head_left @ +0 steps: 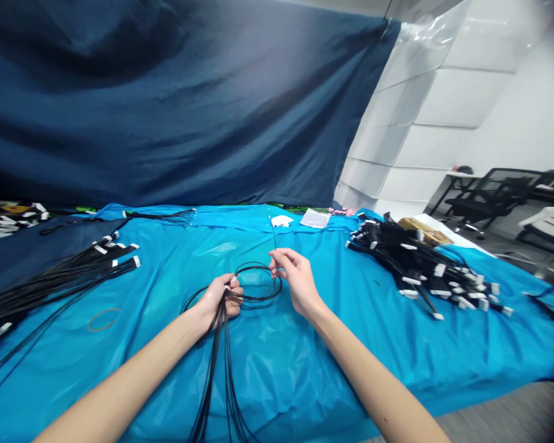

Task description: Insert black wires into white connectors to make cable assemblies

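My left hand (221, 299) is closed around a bundle of thin black wires (221, 363) that trails down toward me over the blue plastic sheet (305, 369). The wires curl into a loop (258, 284) between my hands. My right hand (295, 277) pinches the loop's far side, with one wire end sticking up above its fingers. Both hands hover just above the sheet near the table's middle.
A long bundle of black wires with white connectors (50, 277) lies at the left. A heap of coiled black wires with white tags (425, 271) sits at the right. A rubber band (104, 320) lies left of my hands. Dark blue cloth (166, 104) hangs behind; chairs (489, 197) stand far right.
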`<state>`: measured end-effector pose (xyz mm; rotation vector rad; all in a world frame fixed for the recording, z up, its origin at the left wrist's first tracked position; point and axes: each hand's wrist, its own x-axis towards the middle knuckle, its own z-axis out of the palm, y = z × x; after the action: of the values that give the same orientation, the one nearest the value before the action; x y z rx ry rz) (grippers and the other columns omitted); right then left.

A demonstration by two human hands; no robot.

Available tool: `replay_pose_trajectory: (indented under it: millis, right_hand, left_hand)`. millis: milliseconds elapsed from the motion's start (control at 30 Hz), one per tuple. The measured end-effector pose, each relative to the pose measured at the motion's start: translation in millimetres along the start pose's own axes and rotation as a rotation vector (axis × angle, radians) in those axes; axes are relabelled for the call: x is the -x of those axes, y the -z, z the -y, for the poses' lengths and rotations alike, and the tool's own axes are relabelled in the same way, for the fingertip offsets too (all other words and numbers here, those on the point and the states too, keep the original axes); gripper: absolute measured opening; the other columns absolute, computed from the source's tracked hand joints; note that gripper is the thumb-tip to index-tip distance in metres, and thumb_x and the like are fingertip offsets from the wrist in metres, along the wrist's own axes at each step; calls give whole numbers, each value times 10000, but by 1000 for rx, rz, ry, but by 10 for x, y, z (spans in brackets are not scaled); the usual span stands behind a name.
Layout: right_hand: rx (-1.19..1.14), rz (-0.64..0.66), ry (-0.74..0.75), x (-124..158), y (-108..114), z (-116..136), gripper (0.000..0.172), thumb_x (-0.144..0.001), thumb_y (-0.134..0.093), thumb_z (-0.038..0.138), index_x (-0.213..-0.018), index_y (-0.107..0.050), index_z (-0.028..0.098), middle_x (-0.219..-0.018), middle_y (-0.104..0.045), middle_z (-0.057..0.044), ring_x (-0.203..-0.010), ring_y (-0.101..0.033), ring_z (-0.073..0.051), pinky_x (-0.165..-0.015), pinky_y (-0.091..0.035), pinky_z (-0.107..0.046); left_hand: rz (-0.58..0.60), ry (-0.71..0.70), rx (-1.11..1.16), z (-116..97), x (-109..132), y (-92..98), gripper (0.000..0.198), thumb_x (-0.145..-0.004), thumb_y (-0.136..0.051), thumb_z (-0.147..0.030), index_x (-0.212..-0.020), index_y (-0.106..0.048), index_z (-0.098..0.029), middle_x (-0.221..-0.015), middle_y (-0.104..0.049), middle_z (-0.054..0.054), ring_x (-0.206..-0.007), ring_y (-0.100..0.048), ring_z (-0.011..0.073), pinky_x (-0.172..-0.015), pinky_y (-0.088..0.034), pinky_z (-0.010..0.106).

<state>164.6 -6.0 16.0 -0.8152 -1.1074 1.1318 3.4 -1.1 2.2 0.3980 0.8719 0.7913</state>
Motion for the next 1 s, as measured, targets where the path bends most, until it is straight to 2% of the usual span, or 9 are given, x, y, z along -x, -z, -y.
replay_pose_trajectory:
  millis: [833,900,1000]
  right_hand:
    - [97,17,50,-11,-5,-29,234,-741,-554,373,-779,-603,147,-583,-540,7,-513,-484,-97,-492,-407,-213]
    - [161,31,90,9,-13,-25,215,-747,-557,356,-772,-607,149,-580,-543,7,-516,-485,-100,-504,-400,-213]
    - [386,110,207,56,-32,-18,195,-784,-520,325,-777,-613,154,-597,-562,1,-539,-501,-106,-532,-393,-213]
  left_hand:
    - [8,-11,-26,12,2,-13,314,-835,-329,-276,-538,-309,-176,-402,-226,-80,-255,-198,34,-277,-99,142]
    - [13,-11,-19,12,1,-8,307,-832,-333,-274,-541,-310,-177,-402,-234,-78,-259,-220,39,-275,-108,140]
    - [18,0,-10,5,5,-8,300,-829,-329,-264,-542,-304,-180,-402,-231,-79,-263,-241,46,-275,-120,134]
